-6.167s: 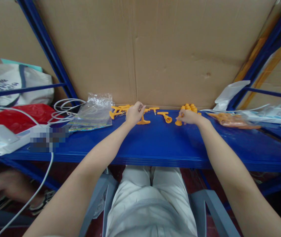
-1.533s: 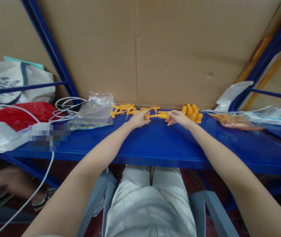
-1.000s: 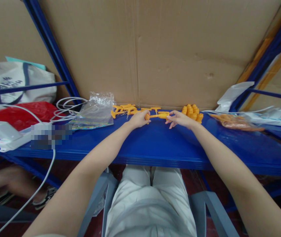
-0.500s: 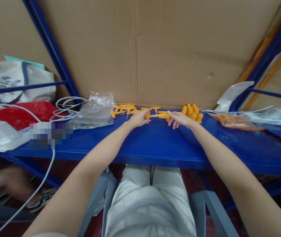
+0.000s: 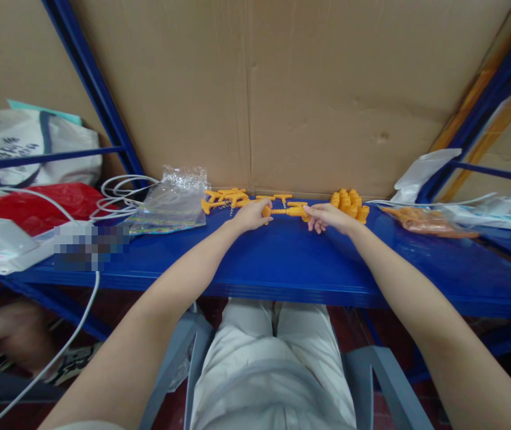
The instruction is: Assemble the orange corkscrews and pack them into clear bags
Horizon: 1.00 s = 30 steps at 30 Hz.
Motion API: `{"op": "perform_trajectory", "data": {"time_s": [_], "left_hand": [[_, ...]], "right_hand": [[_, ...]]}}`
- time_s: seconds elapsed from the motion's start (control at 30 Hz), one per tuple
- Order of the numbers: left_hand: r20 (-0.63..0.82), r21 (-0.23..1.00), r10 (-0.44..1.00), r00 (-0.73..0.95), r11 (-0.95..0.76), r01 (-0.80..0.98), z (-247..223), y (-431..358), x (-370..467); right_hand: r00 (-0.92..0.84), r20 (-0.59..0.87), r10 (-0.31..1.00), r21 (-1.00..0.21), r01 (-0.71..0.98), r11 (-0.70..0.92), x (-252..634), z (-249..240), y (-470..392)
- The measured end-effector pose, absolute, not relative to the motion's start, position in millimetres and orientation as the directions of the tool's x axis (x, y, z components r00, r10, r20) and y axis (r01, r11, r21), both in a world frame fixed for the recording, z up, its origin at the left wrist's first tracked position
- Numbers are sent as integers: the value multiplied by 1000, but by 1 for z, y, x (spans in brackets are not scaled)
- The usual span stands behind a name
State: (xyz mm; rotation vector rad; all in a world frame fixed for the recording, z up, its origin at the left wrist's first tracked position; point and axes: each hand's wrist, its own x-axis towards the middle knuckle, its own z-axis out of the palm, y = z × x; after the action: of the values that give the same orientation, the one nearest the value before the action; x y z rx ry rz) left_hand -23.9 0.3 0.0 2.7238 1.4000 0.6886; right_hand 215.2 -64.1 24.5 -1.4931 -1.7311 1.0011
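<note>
Over the blue shelf [image 5: 282, 257], both hands are at one yellow-orange plastic corkscrew [image 5: 278, 211] lying crosswise between them. My left hand [image 5: 250, 217] is closed around its handle end. A ridged, spiral-looking shaft runs right from there into a wider sleeve [image 5: 297, 211]. My right hand [image 5: 328, 218] pinches the sleeve's far end between thumb and fingertips, its other fingers curled loosely below. Behind my left hand lies a pile of T-handled corkscrews [image 5: 229, 196], some with metal spirals showing. Just beyond my right hand stands a cluster of several yellow-orange sleeves [image 5: 349, 203].
At the left are a clear plastic bag [image 5: 172, 206], white cables, a power strip [image 5: 26, 254] and a red bag [image 5: 44, 206]. An orange-filled plastic packet [image 5: 430, 221] lies at the right. Cardboard [image 5: 282, 95] closes off the back. Another person's leg [image 5: 13, 334] shows lower left.
The fingers of my right hand have shifted slightly at the sleeve's end and curled in a little. My left hand keeps its hold almost unmoved.
</note>
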Motion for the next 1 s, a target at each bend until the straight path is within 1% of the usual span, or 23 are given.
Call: {"op": "perform_trajectory", "data": {"time_s": [0.17, 0.43, 0.5, 0.6, 0.8, 0.93, 1.0], "left_hand": [[369, 177, 784, 500, -587, 790, 1, -1, -24], [365, 145, 786, 499, -577, 804, 3, -4, -22], [371, 142, 784, 497, -577, 804, 3, -4, -21], [378, 151, 785, 491, -576, 804, 2, -4, -20], [366, 175, 798, 479, -564, 807, 2, -4, -21], [388, 159, 771, 505, -596, 787, 1, -3, -23], [401, 138, 755, 520, -610, 780, -1, -2, -23]], "right_hand": [[-73, -97, 993, -850, 525, -44, 209, 26, -63], [-29, -105, 994, -806, 588, -68, 210, 17, -54], [-17, -88, 996, -814, 577, -62, 211, 15, -52], [-25, -44, 999, -858, 514, -25, 211, 14, -54], [-121, -8, 993, -919, 392, 41, 213, 15, -57], [-162, 22, 987, -924, 373, 81, 216, 14, -58], [-166, 13, 986, -922, 381, 77, 216, 15, -58]]}}
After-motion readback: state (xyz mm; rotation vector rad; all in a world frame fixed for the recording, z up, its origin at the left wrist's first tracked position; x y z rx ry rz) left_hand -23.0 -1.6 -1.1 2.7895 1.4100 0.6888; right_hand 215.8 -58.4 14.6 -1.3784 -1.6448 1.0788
